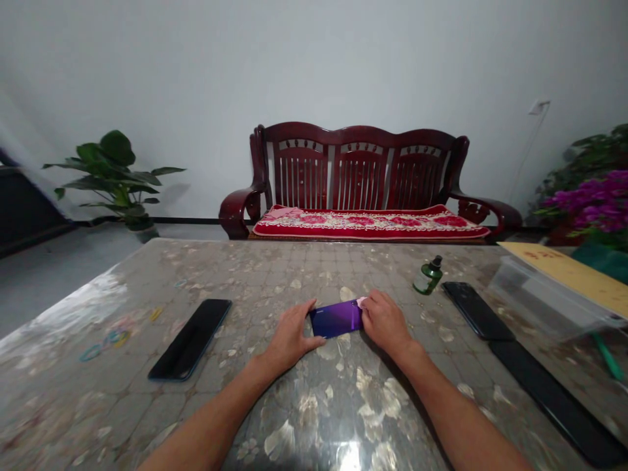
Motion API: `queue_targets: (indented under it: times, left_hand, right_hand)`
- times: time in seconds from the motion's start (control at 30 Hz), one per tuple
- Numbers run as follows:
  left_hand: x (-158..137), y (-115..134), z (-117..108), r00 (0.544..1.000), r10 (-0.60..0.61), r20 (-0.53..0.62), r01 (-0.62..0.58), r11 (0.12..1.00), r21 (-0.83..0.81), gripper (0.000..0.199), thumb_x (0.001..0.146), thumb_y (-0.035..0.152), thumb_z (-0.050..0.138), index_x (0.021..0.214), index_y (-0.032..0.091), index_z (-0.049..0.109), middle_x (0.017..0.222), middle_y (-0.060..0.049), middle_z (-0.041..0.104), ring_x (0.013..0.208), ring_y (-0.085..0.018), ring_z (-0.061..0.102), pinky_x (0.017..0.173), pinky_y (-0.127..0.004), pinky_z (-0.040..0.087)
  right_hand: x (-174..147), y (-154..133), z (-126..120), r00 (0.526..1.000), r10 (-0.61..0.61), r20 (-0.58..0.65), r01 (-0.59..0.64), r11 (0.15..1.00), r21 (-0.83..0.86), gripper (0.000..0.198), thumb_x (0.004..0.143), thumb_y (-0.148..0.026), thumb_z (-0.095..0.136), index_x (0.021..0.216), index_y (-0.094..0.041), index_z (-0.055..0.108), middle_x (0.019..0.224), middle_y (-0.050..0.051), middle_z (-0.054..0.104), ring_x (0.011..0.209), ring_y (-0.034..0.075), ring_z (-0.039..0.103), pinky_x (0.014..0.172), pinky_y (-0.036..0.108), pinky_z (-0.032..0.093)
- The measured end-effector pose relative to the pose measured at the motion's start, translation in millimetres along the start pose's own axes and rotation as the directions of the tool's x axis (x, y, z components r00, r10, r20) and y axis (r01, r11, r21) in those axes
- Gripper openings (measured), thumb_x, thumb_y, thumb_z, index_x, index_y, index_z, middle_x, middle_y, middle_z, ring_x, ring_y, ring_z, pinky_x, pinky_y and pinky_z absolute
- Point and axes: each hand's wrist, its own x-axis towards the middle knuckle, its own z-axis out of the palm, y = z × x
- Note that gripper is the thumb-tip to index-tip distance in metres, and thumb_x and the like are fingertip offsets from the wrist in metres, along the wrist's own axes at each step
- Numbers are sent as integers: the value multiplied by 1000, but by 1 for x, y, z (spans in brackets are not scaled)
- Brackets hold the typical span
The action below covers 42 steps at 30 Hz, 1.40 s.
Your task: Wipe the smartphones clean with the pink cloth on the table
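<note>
A phone (335, 319) with a glossy blue-to-purple back lies lengthwise before me, back side up. My left hand (293, 331) grips its left end, thumb on the near edge and fingers at the far corner. At the right end, my right hand (386, 322) is closed with bent fingers around a small pale pink cloth (362, 302), which touches the phone's far right corner. Most of the cloth is hidden under the fingers. Left of my hands rests a black-screened phone (191, 340), apart from both.
On the right are a green spray bottle (428, 275), two dark phones (477, 310) end to end, and a clear plastic box (544, 297) with a yellow board (572, 271) on top. Colourful rubber bands (115, 337) lie left. A wooden bench (360, 170) stands beyond the table (275, 268).
</note>
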Motion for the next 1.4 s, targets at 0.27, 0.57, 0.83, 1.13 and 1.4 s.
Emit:
queue_targets:
  times: [0.27, 0.57, 0.83, 1.13, 1.4]
  left_hand:
    - [3, -4, 2, 999, -5, -32, 4, 999, -46, 90, 57, 28, 90, 138, 20, 51, 125, -12, 67, 115, -33, 61, 103, -50, 43]
    - [1, 3, -1, 999, -36, -14, 35, 997, -67, 88, 59, 24, 88, 139, 20, 49, 125, -12, 67, 119, -34, 59, 105, -52, 41]
    - [2, 4, -2, 999, -47, -3, 47, 998, -46, 89, 57, 24, 87, 138, 18, 49, 125, -12, 67, 118, -34, 60, 105, -51, 42]
    - [2, 5, -1, 999, -39, -28, 37, 998, -55, 89, 57, 24, 86, 138, 21, 49, 124, -11, 68, 118, -34, 59, 105, -51, 41]
    - [2, 1, 1, 999, -29, -30, 28, 998, -52, 93, 58, 27, 87, 141, 19, 45, 127, -12, 66, 119, -34, 58, 105, -51, 41]
  right_hand:
    - [0, -27, 0, 987, -157, 35, 151, 980, 129, 17, 91, -11, 54, 90, -19, 69, 93, 7, 62, 91, 20, 54, 83, 29, 41]
    - [-1, -28, 1, 995, -104, 3, 102, 986, 133, 17, 91, -10, 54, 86, -18, 68, 89, 8, 61, 87, 20, 54, 80, 30, 42]
    - [2, -43, 1, 945, -324, 50, 295, 906, 305, 20, 91, -9, 52, 93, -19, 69, 93, 6, 62, 91, 19, 55, 82, 29, 43]
    - [22, -39, 5, 974, -190, 126, 162, 965, 207, 22, 98, -16, 48, 97, -19, 70, 94, 7, 63, 90, 18, 55, 82, 28, 43]
    - [20, -57, 10, 953, -286, 97, 260, 941, 218, 20, 93, -9, 53, 94, -19, 70, 94, 6, 63, 91, 18, 55, 81, 27, 42]
